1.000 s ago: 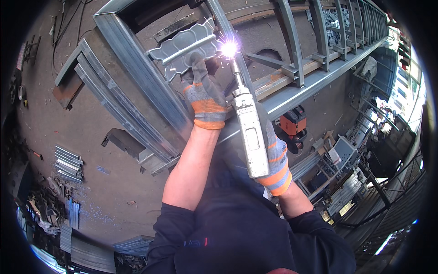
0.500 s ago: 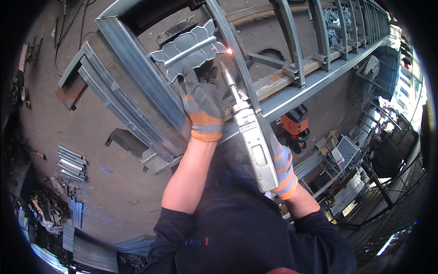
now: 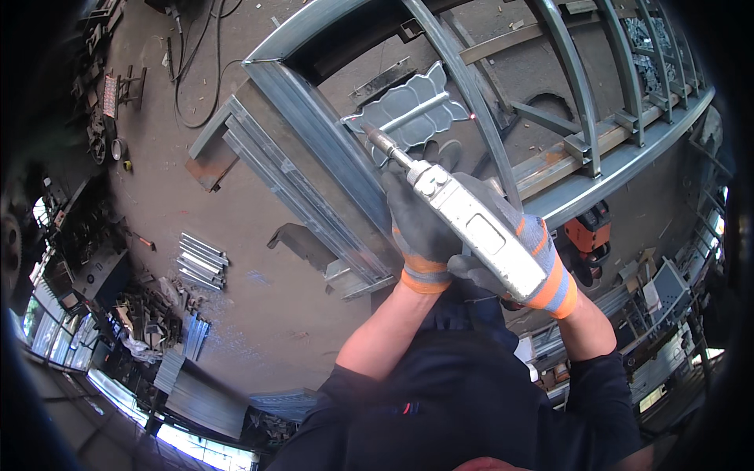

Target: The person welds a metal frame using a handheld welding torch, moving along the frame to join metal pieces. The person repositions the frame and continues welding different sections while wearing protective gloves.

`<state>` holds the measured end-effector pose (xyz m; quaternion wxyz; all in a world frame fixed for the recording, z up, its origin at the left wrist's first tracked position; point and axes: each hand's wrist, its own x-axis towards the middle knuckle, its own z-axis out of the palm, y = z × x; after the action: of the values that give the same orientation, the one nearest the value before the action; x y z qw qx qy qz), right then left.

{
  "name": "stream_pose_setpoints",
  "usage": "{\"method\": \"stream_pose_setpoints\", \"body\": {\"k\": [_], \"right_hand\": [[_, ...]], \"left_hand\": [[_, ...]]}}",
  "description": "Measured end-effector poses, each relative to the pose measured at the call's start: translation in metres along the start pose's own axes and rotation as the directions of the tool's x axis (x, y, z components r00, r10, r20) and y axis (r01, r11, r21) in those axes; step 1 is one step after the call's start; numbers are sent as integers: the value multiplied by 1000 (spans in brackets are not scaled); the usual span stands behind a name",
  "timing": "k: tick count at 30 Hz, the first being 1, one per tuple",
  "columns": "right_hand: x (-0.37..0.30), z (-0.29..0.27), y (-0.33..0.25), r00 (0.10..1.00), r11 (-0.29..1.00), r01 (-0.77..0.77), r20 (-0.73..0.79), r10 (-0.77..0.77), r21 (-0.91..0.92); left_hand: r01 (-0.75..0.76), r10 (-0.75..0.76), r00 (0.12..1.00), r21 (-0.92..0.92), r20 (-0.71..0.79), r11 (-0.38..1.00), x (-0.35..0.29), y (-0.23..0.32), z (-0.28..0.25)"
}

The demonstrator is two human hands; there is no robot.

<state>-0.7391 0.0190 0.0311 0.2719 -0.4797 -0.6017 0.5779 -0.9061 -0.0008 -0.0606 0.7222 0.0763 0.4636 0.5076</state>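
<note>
My gloved right hand (image 3: pixel 542 259) is closed around the silver body of a handheld welding gun (image 3: pixel 479 224). The gun's narrow nozzle points up and left to the left end of a scalloped, leaf-shaped metal panel (image 3: pixel 412 102). The panel sits between two bars of a steel frame (image 3: pixel 322 125), its right tip by a curved upright bar (image 3: pixel 483 129). My gloved left hand (image 3: pixel 420 224) lies under the gun's front, fingers stretched toward the panel's near edge. The gun covers part of that hand, so whether its fingers touch the panel is hard to see. A small red spot shows at the panel's right tip.
Long metal profiles (image 3: pixel 290 196) lie along the frame's left side. Short metal strips (image 3: pixel 203 261) are on the floor further left. An orange and black machine (image 3: pixel 587 235) stands right of the frame. Black cable (image 3: pixel 216 71) runs across the floor at upper left.
The gun's nozzle has swung from the panel's right tip to its left end. The bright glow at the right tip has faded. My left hand now lies under the gun's front. The view has shifted.
</note>
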Motion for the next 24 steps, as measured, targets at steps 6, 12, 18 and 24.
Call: {"method": "stream_pose_setpoints", "body": {"k": [6,12,18,24], "right_hand": [[9,-2,22,997,983,-70,32,66,167],[26,-11,13,988,950,-153,68,140,271],[22,-10,24,993,972,-112,61,102,208],[10,-6,41,995,985,-67,85,54,157]], "left_hand": [[-200,169,974,226,149,953,-3,-27,-14],[188,-175,982,-423,68,886,-1,-36,-18],[201,-210,977,-416,23,887,3,-35,-18],[191,-193,980,-431,39,882,4,-31,-11]]}}
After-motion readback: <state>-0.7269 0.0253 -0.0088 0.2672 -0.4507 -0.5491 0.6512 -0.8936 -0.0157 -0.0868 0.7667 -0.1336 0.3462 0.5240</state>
